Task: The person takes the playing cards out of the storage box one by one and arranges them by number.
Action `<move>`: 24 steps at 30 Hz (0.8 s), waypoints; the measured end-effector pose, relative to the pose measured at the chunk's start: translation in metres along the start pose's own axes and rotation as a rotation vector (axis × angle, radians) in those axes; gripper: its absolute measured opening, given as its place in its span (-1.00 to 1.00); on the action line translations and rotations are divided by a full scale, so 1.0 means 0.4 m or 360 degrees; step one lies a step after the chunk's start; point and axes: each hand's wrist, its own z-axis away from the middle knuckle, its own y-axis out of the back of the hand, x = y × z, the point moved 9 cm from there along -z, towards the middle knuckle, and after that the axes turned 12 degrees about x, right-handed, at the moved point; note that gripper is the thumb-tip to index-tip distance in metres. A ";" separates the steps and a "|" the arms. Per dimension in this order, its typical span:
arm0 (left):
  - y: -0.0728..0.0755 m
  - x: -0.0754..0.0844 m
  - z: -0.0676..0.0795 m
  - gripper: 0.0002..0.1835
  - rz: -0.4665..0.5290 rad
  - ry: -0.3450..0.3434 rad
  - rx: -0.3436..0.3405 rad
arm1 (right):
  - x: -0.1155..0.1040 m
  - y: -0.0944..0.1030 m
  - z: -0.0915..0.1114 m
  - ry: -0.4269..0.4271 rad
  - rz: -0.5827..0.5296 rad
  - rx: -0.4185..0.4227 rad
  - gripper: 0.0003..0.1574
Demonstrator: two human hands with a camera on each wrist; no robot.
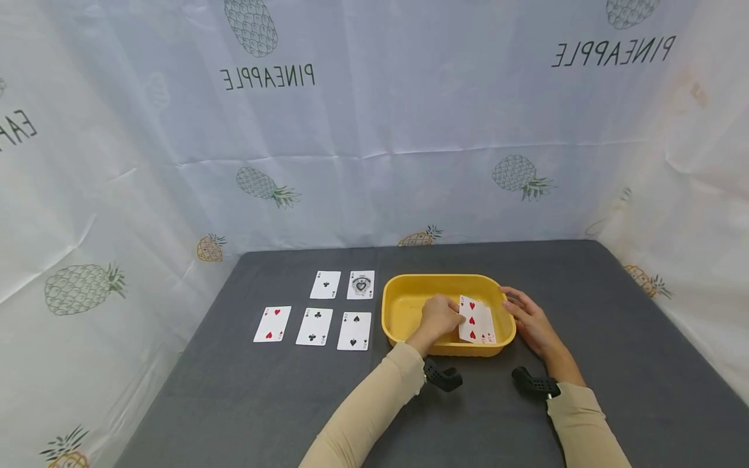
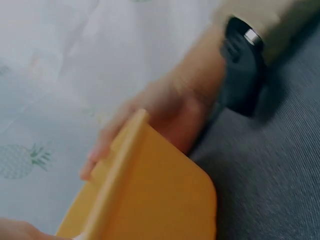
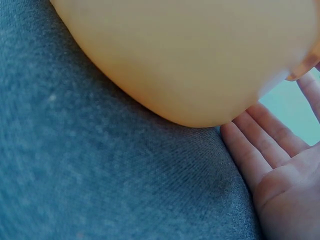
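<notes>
My left hand [image 1: 441, 316] reaches into a yellow plastic tray [image 1: 404, 278] and pinches the left edge of a three of hearts playing card [image 1: 471, 317]. Another red-suited card [image 1: 488, 330] shows partly from behind it, so its rank is hidden. At the tray's right end, my right hand [image 1: 529, 325] rests against the rim with fairly straight fingers. In the right wrist view those fingers [image 3: 255, 140] lie along the tray's outer wall [image 3: 200, 60]. The left wrist view catches the right hand [image 2: 165, 110] at the tray end, somewhat blurred.
Left of the tray, face-up cards lie in two rows: an ace of clubs [image 1: 325, 285] and an ornate ace [image 1: 361, 285] behind, then a two of hearts [image 1: 272, 324], two of clubs [image 1: 315, 326] and two of spades [image 1: 354, 331]. A pineapple-print curtain [image 1: 374, 195] borders the dark table [image 1: 234, 403].
</notes>
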 end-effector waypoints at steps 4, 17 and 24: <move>0.001 -0.003 -0.001 -0.86 0.0149 0.0064 -0.0066 | 0.001 -0.001 -0.001 0.0004 0.0018 0.0014 -0.63; 0.019 -0.004 0.004 -0.80 0.0444 0.0053 -0.0215 | 0.002 -0.002 -0.001 -0.0006 -0.0003 -0.0008 -0.63; 0.051 0.004 0.017 -0.79 0.0506 -0.0006 -0.0267 | 0.001 -0.003 -0.001 0.0019 -0.0019 -0.0020 -0.64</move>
